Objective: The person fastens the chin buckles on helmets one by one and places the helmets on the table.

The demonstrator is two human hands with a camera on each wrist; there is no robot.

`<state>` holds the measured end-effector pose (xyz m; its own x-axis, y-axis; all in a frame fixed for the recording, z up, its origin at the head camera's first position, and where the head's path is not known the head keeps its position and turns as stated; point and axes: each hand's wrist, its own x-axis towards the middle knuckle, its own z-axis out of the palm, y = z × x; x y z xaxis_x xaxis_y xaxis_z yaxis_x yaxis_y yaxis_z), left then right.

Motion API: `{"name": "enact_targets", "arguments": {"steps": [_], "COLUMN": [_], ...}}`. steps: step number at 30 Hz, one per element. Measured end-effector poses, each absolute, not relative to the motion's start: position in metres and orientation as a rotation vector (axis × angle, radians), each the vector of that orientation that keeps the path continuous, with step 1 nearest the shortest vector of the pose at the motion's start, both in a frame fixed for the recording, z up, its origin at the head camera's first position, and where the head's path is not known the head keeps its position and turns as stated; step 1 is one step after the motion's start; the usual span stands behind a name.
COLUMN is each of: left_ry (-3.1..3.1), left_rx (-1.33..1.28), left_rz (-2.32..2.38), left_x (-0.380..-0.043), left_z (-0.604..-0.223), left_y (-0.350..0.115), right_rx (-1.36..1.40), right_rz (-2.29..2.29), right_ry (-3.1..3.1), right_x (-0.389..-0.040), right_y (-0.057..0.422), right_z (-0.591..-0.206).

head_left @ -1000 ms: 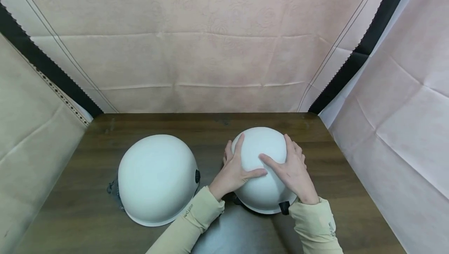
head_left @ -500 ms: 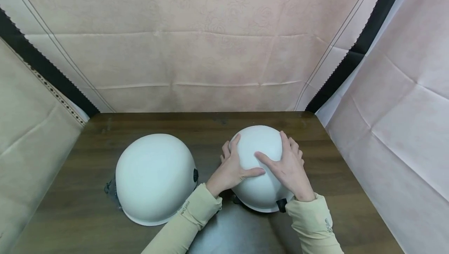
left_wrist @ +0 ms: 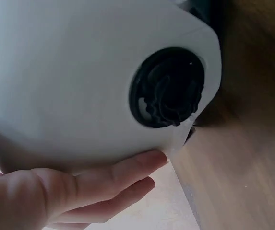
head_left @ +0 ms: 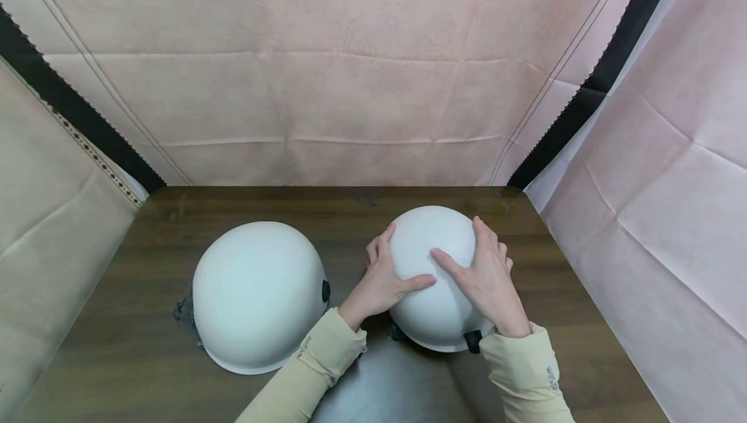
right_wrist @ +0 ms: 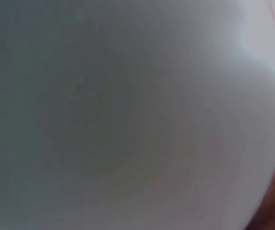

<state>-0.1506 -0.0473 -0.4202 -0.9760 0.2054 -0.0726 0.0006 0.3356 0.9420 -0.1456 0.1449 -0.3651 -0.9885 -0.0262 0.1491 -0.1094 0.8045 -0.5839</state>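
Note:
Both hands hold a white helmet [head_left: 434, 319] with a smooth dome, on the right half of the table in the head view. My left hand [head_left: 382, 280] lies along its left side, fingers toward the far side and thumb on the dome. My right hand [head_left: 487, 277] grips the right side the same way, its thumb pointing at the other. A black strap piece [head_left: 473, 341] shows at the lower right rim. In the left wrist view a round black fitting [left_wrist: 168, 86] sits on the helmet's side, near the left fingertips. The dome fills most of the right wrist view.
A second white helmet [head_left: 259, 300] rests dome up on the left, a black round fitting [head_left: 325, 291] on its right side and dark straps [head_left: 185, 313] at its left. Pale fabric walls enclose the brown wood-grain table [head_left: 117, 345] at the back and sides.
The held helmet and both hands have shifted slightly to the right over the last half second. The grip looks the same, and the left helmet stays in place.

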Motion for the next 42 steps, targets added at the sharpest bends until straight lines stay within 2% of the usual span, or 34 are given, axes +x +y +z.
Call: {"name": "enact_targets", "arguments": {"steps": [11,42], "left_ry": [2.360,2.369], "left_rx": [0.161,0.224], "left_rz": [1.767,1.722], "left_x": [-0.148,-0.147], "left_z": [-0.421,-0.422], "left_y": [-0.051,-0.055], "right_rx": [0.136,0.289], "right_rz": [1.057,0.964], "right_ry": [-2.891,-2.815], "right_x": [-0.143,-0.132], "right_y": [0.156,0.145], "right_z": [-0.362,-0.356]}}
